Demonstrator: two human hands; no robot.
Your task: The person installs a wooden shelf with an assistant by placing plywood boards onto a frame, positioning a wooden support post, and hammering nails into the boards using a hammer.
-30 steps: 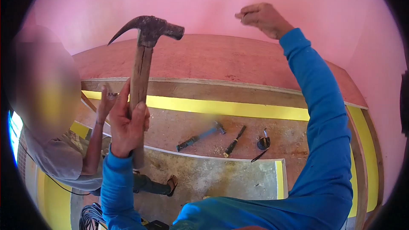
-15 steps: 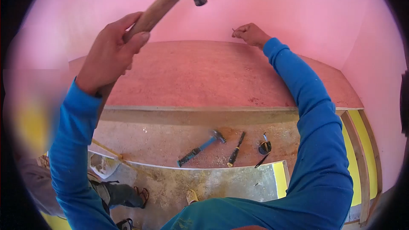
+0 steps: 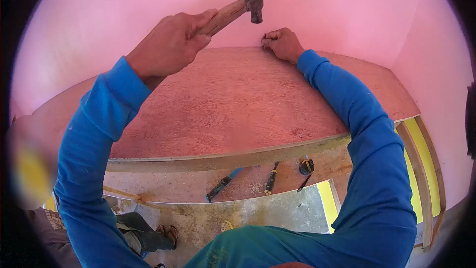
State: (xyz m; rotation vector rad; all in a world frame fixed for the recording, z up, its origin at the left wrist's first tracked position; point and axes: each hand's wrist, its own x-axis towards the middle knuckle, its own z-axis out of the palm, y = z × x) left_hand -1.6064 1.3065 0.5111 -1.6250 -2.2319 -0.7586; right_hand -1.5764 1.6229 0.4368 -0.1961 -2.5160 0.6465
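My left hand (image 3: 166,44) is wrapped round the wooden handle of a claw hammer (image 3: 254,4), raised above the far part of a reddish plywood board (image 3: 238,104). The hammer's claw points up and to the left, its striking face down. At the board's far edge, against the pink wall (image 3: 337,5), my right hand (image 3: 285,45) pinches a thin dark nail (image 3: 264,41) held roughly upright. Between the hammer head and the nail there is a gap. Fingers partly hide the nail, so I cannot tell whether its tip touches the wood.
On a lower board lie a blue-handled hammer (image 3: 220,187), a dark tool with a black and yellow handle (image 3: 271,179) and a tape measure (image 3: 306,167). Another person's leg (image 3: 144,233) shows at lower left. Wooden framing (image 3: 416,178) stands at the right.
My left hand has brought the hammer to the right and slightly down, nearer the nail. My right hand has shifted slightly left, the nail now upright. The board's front edge appears lower, covering the blue-handled hammer's head.
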